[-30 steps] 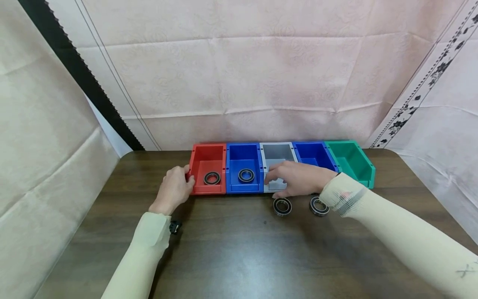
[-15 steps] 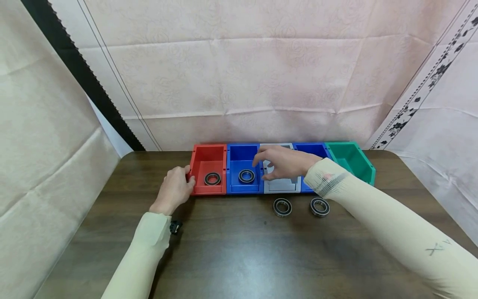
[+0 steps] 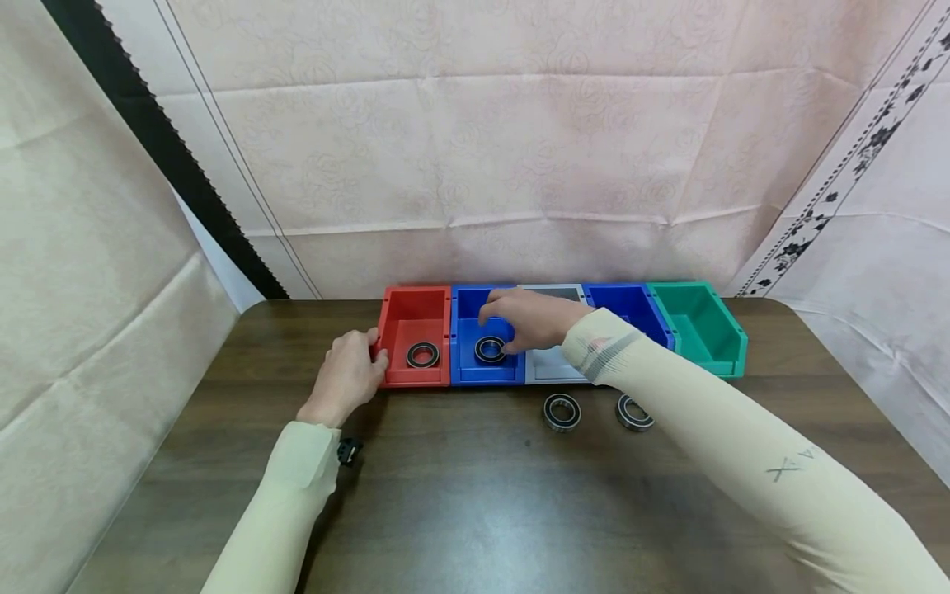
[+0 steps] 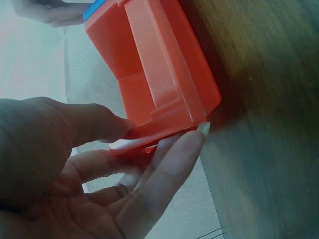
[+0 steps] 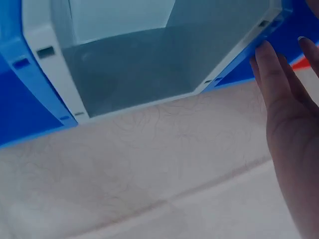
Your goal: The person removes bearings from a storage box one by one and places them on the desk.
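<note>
In the head view my left hand [image 3: 345, 375] grips the left side wall of the red bin [image 3: 397, 378]. The left wrist view has the thumb on the inner face of that wall and the fingers outside. A ball bearing [image 3: 422, 355] lies in the red bin. My right hand [image 3: 538, 318] hovers over the left blue bin [image 3: 465, 375], its fingers loosely bent. Below it another bearing [image 3: 478, 351] lies flat in this bin, with the thumb tip close to its right side; whether they touch I cannot tell. In the right wrist view the right fingers [image 5: 273, 74] hang by the blue bin.
Rightward in the same row follow a grey bin [image 3: 549, 375], a second blue bin [image 3: 631, 301] and a green bin [image 3: 701, 334]. Two more bearings, one left [image 3: 562, 412] and one right [image 3: 632, 414], lie on the wooden table [image 3: 460, 495]. A pale cloth [image 3: 475, 165] hangs behind.
My right hand has moved left, from the front of the grey bin across it to above the left blue bin. The left hand and the bearings have stayed in place.
</note>
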`<act>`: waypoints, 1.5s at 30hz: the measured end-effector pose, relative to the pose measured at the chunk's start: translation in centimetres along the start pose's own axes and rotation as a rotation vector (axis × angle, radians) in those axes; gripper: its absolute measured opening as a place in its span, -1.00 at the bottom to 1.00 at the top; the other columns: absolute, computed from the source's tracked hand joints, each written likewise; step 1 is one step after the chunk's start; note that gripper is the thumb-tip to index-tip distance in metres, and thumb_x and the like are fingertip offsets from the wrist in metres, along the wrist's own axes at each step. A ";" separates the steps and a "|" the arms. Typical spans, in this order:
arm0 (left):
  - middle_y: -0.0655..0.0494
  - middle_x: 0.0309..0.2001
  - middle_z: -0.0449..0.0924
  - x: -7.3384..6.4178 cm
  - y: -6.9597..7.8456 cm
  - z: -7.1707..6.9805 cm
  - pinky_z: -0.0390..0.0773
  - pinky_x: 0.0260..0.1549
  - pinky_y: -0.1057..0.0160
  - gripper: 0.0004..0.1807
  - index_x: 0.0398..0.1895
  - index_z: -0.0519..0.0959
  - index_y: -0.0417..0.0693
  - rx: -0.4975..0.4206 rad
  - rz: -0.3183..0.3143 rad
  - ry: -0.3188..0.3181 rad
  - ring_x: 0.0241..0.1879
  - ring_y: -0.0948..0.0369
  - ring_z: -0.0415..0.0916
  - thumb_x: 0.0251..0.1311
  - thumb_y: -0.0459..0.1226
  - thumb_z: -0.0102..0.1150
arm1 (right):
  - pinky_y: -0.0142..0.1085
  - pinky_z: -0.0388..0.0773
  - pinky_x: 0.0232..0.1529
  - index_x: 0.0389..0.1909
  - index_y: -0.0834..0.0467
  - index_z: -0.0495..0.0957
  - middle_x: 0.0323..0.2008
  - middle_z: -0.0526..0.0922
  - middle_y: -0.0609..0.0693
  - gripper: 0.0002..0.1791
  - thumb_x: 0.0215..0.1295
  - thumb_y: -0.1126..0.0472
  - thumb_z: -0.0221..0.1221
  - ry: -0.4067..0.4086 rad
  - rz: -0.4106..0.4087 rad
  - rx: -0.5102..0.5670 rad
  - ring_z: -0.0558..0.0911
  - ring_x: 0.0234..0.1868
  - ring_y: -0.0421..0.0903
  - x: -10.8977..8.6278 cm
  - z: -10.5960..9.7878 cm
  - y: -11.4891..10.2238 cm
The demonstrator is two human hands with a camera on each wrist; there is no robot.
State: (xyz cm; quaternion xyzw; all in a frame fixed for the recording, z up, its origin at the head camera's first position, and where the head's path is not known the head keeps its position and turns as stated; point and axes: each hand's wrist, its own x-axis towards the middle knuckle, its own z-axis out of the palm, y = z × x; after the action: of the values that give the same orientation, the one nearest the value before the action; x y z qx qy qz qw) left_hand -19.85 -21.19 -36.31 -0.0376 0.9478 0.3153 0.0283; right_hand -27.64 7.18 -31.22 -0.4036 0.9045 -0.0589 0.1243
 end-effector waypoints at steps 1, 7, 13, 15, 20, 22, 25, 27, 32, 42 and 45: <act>-0.22 -0.12 0.63 0.0 0.0 0.0 0.71 -0.33 0.22 -0.64 0.25 0.55 -0.39 -0.001 -0.001 -0.001 -0.33 0.02 0.60 0.54 -0.31 0.15 | -0.03 0.60 0.32 0.35 0.14 0.61 0.35 0.55 0.15 -0.43 0.34 0.22 0.47 -0.015 0.008 -0.004 0.55 0.36 0.13 0.3 0.1 -0.1; -0.22 -0.13 0.62 0.0 0.0 -0.1 0.69 -0.35 0.24 -0.64 0.25 0.54 -0.38 -0.001 -0.006 -0.005 -0.33 0.02 0.59 0.54 -0.32 0.15 | -0.02 0.57 0.35 0.40 0.11 0.58 0.37 0.56 0.17 -0.41 0.37 0.20 0.45 -0.081 0.060 -0.088 0.57 0.36 0.12 1.8 0.9 -1.3; -0.22 -0.14 0.63 0.0 -0.1 0.0 0.69 -0.38 0.23 -0.62 0.29 0.54 -0.38 0.006 0.026 0.009 -0.36 0.03 0.59 0.53 -0.33 0.14 | 0.01 0.63 0.28 0.35 0.12 0.61 0.24 0.67 0.17 -0.46 0.37 0.19 0.45 -0.092 0.085 -0.221 0.66 0.24 0.12 2.8 1.9 -2.0; -0.22 -0.17 0.62 0.0 -0.1 0.1 0.67 -0.41 0.23 -0.61 0.30 0.54 -0.39 0.008 0.043 0.015 -0.39 0.04 0.58 0.53 -0.34 0.13 | -0.01 0.66 0.23 0.33 0.12 0.62 0.18 0.71 0.15 -0.47 0.36 0.21 0.46 -0.093 0.094 -0.246 0.70 0.17 0.10 3.0 2.3 -2.0; -0.21 -0.17 0.62 0.0 -0.1 0.1 0.66 -0.42 0.23 -0.61 0.30 0.53 -0.38 0.015 0.056 0.019 -0.38 0.04 0.59 0.53 -0.34 0.13 | -0.03 0.67 0.21 0.35 0.09 0.61 0.19 0.72 0.12 -0.45 0.36 0.25 0.45 -0.113 0.114 -0.235 0.72 0.15 0.07 3.4 2.7 -2.0; -0.22 -0.14 0.62 0.1 -0.1 0.1 0.69 -0.38 0.22 -0.61 0.31 0.53 -0.37 0.014 0.051 0.013 -0.35 0.03 0.60 0.54 -0.34 0.13 | -0.02 0.65 0.25 0.38 0.08 0.60 0.23 0.70 0.12 -0.43 0.36 0.27 0.45 -0.129 0.119 -0.218 0.69 0.20 0.07 3.5 2.8 -2.0; -0.23 -0.10 0.63 0.1 -0.1 0.1 0.72 -0.33 0.20 -0.61 0.31 0.53 -0.37 0.006 0.041 0.008 -0.31 0.02 0.61 0.54 -0.33 0.14 | -0.02 0.62 0.28 0.40 0.07 0.58 0.27 0.68 0.12 -0.42 0.38 0.29 0.42 -0.151 0.117 -0.200 0.67 0.24 0.07 3.7 2.9 -2.1; -0.23 -0.09 0.63 0.1 -0.1 0.1 0.73 -0.32 0.20 -0.60 0.32 0.52 -0.36 0.004 0.041 0.007 -0.30 0.02 0.61 0.54 -0.33 0.15 | -0.04 0.63 0.27 0.40 0.09 0.58 0.27 0.68 0.12 -0.43 0.40 0.32 0.40 -0.157 0.112 -0.194 0.68 0.22 0.05 3.8 3.0 -2.1; -0.23 -0.11 0.63 0.1 -0.1 0.1 0.72 -0.31 0.19 -0.61 0.31 0.53 -0.36 0.004 0.047 0.005 -0.30 0.01 0.61 0.53 -0.33 0.14 | -0.07 0.66 0.23 0.38 0.12 0.58 0.21 0.70 0.13 -0.48 0.42 0.33 0.37 -0.151 0.120 -0.204 0.70 0.16 0.03 4.1 3.2 -2.3; -0.23 -0.11 0.62 -0.1 0.0 0.1 0.71 -0.42 0.25 -0.59 0.35 0.50 -0.34 -0.040 0.030 -0.016 -0.37 0.05 0.61 0.55 -0.33 0.13 | -0.06 0.62 0.29 0.30 0.11 0.62 0.21 0.67 0.15 -0.48 0.33 0.28 0.47 -0.115 0.098 -0.248 0.64 0.24 0.06 4.6 3.5 -1.9; -0.22 -0.12 0.61 0.0 0.0 0.1 0.71 -0.41 0.25 -0.58 0.37 0.48 -0.34 -0.040 0.022 -0.019 -0.38 0.05 0.61 0.55 -0.33 0.13 | -0.06 0.63 0.28 0.27 0.10 0.64 0.21 0.66 0.14 -0.49 0.31 0.28 0.48 -0.107 0.098 -0.217 0.63 0.23 0.05 4.6 3.3 -1.9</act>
State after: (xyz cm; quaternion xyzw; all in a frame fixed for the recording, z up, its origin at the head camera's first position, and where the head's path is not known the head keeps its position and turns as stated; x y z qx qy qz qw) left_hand -19.80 -21.19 -36.37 -0.0249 0.9413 0.3350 0.0332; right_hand -28.37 2.48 -34.80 -0.3728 0.9163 0.0669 0.1306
